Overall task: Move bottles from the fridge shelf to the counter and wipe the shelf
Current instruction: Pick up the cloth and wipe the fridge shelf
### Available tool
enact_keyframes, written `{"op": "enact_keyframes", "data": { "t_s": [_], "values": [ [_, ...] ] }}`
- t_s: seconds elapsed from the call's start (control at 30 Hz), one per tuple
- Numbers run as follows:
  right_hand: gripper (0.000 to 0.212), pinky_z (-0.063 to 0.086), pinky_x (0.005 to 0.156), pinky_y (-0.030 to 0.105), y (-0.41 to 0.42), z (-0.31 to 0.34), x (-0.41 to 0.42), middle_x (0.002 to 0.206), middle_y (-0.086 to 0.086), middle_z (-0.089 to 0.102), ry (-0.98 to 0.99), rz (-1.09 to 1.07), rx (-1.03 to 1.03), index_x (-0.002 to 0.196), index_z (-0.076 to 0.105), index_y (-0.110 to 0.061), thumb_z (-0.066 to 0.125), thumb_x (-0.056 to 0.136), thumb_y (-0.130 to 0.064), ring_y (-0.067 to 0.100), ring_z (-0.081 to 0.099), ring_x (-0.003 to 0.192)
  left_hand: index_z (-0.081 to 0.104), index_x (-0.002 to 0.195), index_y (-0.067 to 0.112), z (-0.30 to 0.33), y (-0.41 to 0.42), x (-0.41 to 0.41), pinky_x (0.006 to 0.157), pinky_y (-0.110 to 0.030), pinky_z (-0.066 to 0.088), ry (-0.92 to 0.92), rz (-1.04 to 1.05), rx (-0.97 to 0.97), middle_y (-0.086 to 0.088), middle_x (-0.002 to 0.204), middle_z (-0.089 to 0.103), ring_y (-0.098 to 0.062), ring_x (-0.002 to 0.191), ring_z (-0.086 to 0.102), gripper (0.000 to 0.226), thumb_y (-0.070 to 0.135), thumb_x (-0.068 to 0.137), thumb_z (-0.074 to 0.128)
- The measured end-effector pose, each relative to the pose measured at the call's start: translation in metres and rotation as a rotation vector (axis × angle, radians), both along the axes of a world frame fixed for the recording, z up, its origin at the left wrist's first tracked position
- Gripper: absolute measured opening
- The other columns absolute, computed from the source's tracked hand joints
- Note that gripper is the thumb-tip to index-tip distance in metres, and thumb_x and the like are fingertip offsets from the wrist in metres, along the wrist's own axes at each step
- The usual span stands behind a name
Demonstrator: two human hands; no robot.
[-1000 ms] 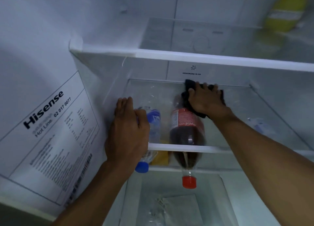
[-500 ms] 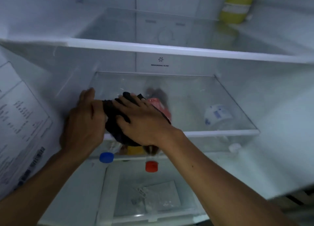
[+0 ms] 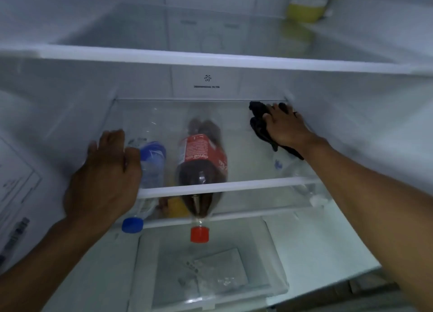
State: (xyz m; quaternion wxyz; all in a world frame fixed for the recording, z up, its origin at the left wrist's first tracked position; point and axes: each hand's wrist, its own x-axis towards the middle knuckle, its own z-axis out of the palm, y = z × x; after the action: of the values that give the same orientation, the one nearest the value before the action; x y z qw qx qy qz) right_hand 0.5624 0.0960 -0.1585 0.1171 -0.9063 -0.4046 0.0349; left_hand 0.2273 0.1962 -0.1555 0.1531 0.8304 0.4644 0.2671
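Inside the fridge, my right hand [image 3: 285, 128] presses a dark cloth [image 3: 259, 126] onto the glass shelf [image 3: 246, 186] at its back right corner. My left hand [image 3: 105, 178] lies flat on the shelf's front left edge, holding nothing. Through the glass I see bottles lying on the level below: a cola bottle [image 3: 201, 157] with a red cap, a water bottle [image 3: 152, 164] with a blue cap partly under my left hand, and a clear bottle [image 3: 288, 168] with a white cap on the right.
A yellow bottle [image 3: 307, 4] stands on the upper shelf [image 3: 210, 62] at the back right. A small yellow item [image 3: 177, 208] lies beside the cola bottle's neck. Below is a clear drawer [image 3: 210, 276]. A printed label [image 3: 16, 194] covers the left wall.
My right hand has swept the cloth from the front left of the glass shelf to its back right corner. My left hand has stayed at the front left edge.
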Motion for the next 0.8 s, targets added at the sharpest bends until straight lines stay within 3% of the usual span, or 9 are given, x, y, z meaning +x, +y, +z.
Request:
{"op": "enact_keyframes", "data": {
  "t_s": [0.13,0.27,0.33,0.4,0.47,0.57,0.67,0.8],
  "values": [
    [0.046,0.033,0.112,0.044,0.038,-0.003,0.001,0.140,0.015,0.052,0.002,-0.030,0.153,0.141,0.045,-0.010,0.029,0.103,-0.030,0.034,0.046,0.129,0.039,0.139,0.011,-0.011,0.009,0.000,0.100,-0.055,0.037,0.139,0.013,0.082,-0.010,0.151,0.036,-0.038,0.136,0.034,0.064,0.039,0.088,0.015],
    [0.046,0.047,0.099,0.047,0.088,-0.001,-0.052,0.119,0.022,0.058,0.067,0.046,0.269,0.114,0.062,-0.008,0.039,0.088,-0.039,0.040,0.056,0.111,0.037,0.140,0.007,-0.016,0.015,-0.001,0.101,-0.056,0.036,0.231,0.011,0.088,-0.010,0.155,0.029,-0.038,0.141,0.026,0.064,0.034,0.092,0.005],
    [0.040,0.045,0.100,0.044,0.114,0.000,-0.104,0.116,0.024,0.056,0.039,0.191,0.276,0.110,0.067,-0.006,0.047,0.087,-0.031,0.040,0.055,0.111,0.038,0.137,0.006,-0.017,0.015,-0.001,0.096,-0.056,0.039,0.255,0.002,0.121,-0.010,0.155,0.029,-0.039,0.139,0.027,0.067,0.036,0.089,0.003],
    [0.037,0.043,0.100,0.043,0.128,-0.004,-0.154,0.116,0.021,0.059,0.020,0.315,0.296,0.113,0.067,-0.005,0.048,0.091,-0.027,0.038,0.055,0.112,0.039,0.134,0.005,-0.014,0.015,-0.001,0.097,-0.056,0.039,0.150,0.019,0.070,-0.015,0.148,0.037,-0.039,0.134,0.035,0.064,0.037,0.087,0.012],
    [0.044,0.036,0.108,0.046,0.120,-0.006,-0.180,0.130,0.016,0.059,0.032,0.408,0.298,0.126,0.063,-0.010,0.040,0.095,-0.032,0.036,0.048,0.127,0.038,0.135,0.005,-0.008,0.015,0.000,0.099,-0.054,0.038,0.034,0.023,0.037,-0.019,0.142,0.042,-0.039,0.128,0.041,0.060,0.036,0.086,0.020],
    [0.047,0.019,0.120,0.043,0.085,-0.007,-0.172,0.156,0.003,0.038,0.090,0.492,0.244,0.148,0.041,-0.019,0.034,0.103,-0.030,0.025,0.025,0.147,0.038,0.135,0.006,-0.008,0.013,-0.002,0.098,-0.054,0.038,0.037,0.014,0.064,-0.020,0.141,0.043,-0.040,0.128,0.041,0.060,0.036,0.086,0.021],
    [0.044,0.019,0.120,0.035,0.051,0.009,-0.153,0.157,0.002,0.037,0.126,0.459,0.255,0.148,0.041,-0.019,0.035,0.105,-0.020,0.024,0.029,0.145,0.031,0.143,0.012,-0.008,0.013,-0.007,0.103,-0.052,0.035,0.094,0.010,0.002,-0.014,0.153,0.031,-0.033,0.138,0.032,0.063,0.039,0.087,0.019],
    [0.049,0.018,0.120,0.046,-0.003,0.026,-0.076,0.157,0.006,0.035,0.055,0.265,0.188,0.151,0.032,-0.027,0.033,0.103,-0.020,0.031,0.026,0.147,0.032,0.142,0.011,-0.008,0.014,-0.009,0.100,-0.052,0.037,0.118,0.009,0.007,-0.013,0.152,0.032,-0.032,0.136,0.033,0.054,0.034,0.094,0.023]
  ]
}}
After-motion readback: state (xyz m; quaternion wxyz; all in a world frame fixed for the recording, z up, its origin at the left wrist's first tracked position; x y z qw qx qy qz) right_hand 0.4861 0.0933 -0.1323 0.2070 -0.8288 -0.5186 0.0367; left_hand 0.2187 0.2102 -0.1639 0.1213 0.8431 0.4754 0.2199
